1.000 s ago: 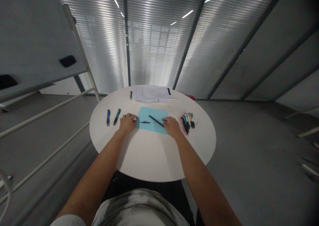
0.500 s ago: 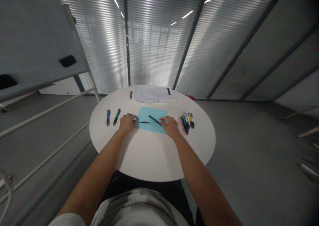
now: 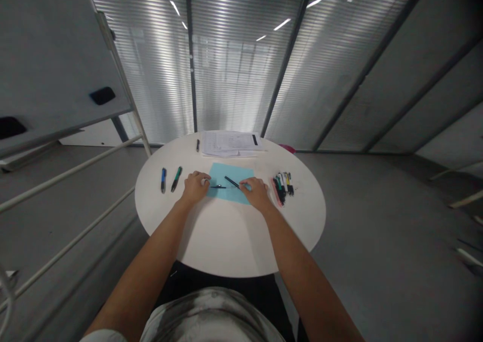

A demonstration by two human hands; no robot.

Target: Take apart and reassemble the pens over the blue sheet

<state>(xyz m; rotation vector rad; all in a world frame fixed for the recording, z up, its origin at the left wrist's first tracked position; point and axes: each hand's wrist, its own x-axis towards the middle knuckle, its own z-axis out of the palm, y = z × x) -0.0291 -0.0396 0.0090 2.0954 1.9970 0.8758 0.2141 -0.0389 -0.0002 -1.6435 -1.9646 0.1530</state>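
A light-blue sheet (image 3: 226, 170) lies on the round white table (image 3: 226, 241) between my hands. My left hand (image 3: 195, 187) rests at the sheet's left edge, thumb and fingers pinched together; what they hold, if anything, is too small to make out. A thin dark piece with a shiny clip-like part (image 3: 219, 186) lies just right of those fingertips. Over the sheet's right side, my right hand (image 3: 257, 192) is closed, its fingertips at the lower end of a slim black pen barrel (image 3: 231, 181), which slants up to the left.
A blue pen (image 3: 163, 180) and a green pen (image 3: 176, 179) lie on the left. Several pens and markers (image 3: 282, 187) are bunched on the right. Printed papers (image 3: 230, 143) and a small dark pen (image 3: 197, 145) are at the back. A whiteboard frame (image 3: 124, 80) stands left.
My right hand has shifted slightly left, its fingertips now at the black barrel's lower end. My left hand has moved slightly right over the sheet's edge.
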